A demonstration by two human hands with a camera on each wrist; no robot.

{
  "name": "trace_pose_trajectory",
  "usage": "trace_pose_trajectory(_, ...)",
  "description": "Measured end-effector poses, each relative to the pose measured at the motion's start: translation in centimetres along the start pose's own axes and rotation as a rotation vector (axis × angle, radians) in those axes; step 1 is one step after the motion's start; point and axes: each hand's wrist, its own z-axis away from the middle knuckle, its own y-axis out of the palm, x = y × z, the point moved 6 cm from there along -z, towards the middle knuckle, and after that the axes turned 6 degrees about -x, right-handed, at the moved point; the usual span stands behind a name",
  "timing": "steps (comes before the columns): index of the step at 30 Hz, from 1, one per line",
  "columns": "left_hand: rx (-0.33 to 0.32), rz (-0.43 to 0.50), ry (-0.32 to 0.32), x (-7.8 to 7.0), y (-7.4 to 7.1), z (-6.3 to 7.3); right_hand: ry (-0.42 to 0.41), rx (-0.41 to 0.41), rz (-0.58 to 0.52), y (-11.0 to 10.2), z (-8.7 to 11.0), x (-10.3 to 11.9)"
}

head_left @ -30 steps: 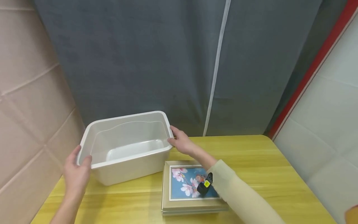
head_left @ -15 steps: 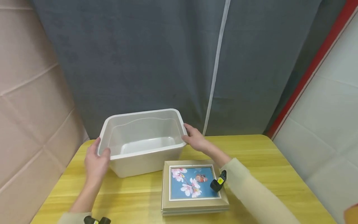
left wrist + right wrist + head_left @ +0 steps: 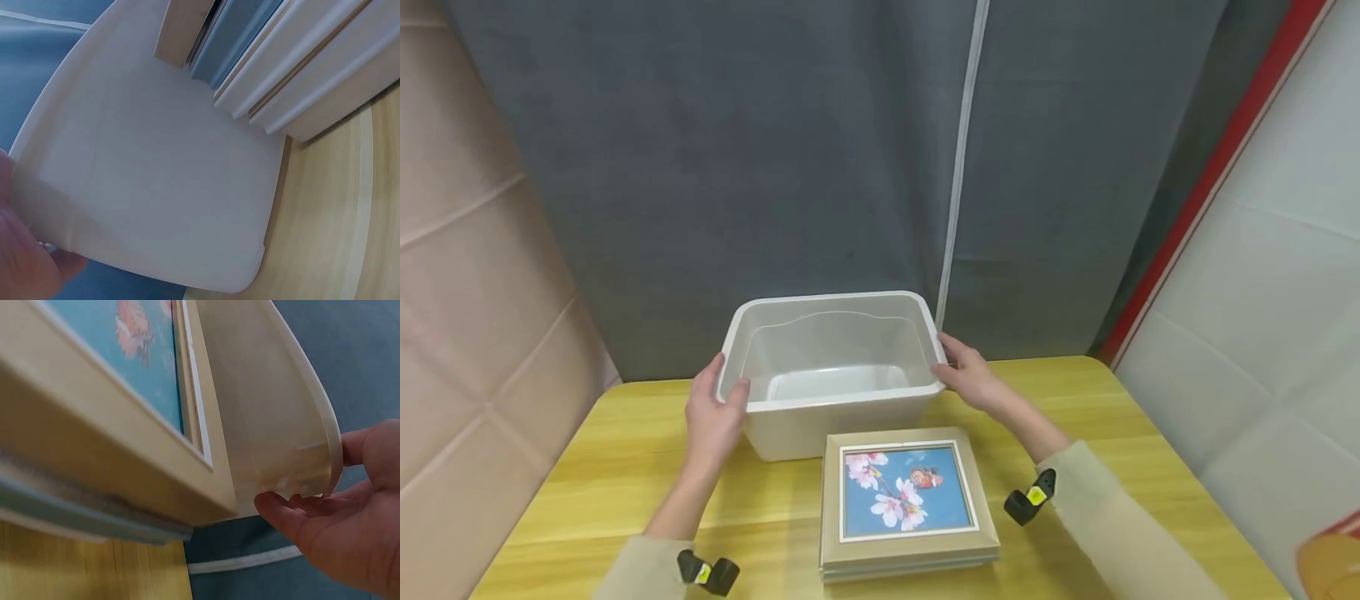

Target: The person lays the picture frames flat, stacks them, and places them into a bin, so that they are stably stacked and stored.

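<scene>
A white plastic tub (image 3: 820, 429) stands at the back of the table, with nothing inside it. My left hand (image 3: 715, 421) grips its left end, thumb on the near side of the rim and fingers along the outside. At the opposite end, my right hand (image 3: 976, 385) holds the rim between thumb and fingers; in the right wrist view the fingertips (image 3: 275, 509) reach under the lip. Just in front of the tub lies a stack of picture frames (image 3: 906, 492). The top one shows pink blossoms and an orange butterfly on blue.
The yellow wood-grain table (image 3: 602, 475) carries everything. A dark grey curtain (image 3: 737, 167) hangs right behind the tub. Pale padded walls (image 3: 482, 275) flank both sides, and a yellow and red object (image 3: 1330, 562) shows at the lower right edge.
Both hands have moved the tub to the right, from the table's left side to behind the frames. The stack has stayed put, and the head view has shifted slightly.
</scene>
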Motion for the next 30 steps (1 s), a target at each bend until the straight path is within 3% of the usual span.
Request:
trace_pose_trajectory(8,0.043,0.019,0.036,-0.6,3.1,-0.3,0.002,-0.025,-0.023,-2.4,1.5,-1.2)
trace_pose_trajectory(17,0.038,0.059,0.062,-1.2,5.5,-0.3,-0.006,-0.016,0.001,-4.7,2.4,-2.2)
trace_pose_trajectory(22,0.044,0.068,0.053,-1.3,5.7,-0.4,-0.018,-0.004,-0.031,-4.8,2.4,-2.5)
trace_pose_trajectory(25,0.073,0.053,0.039,-1.0,5.4,-0.3,0.022,-0.008,-0.073,-4.6,2.6,-2.9)
trace_pose_trajectory(30,0.104,0.052,0.023,-0.9,3.5,1.3,0.082,-0.013,-0.116,-4.0,4.5,-3.6)
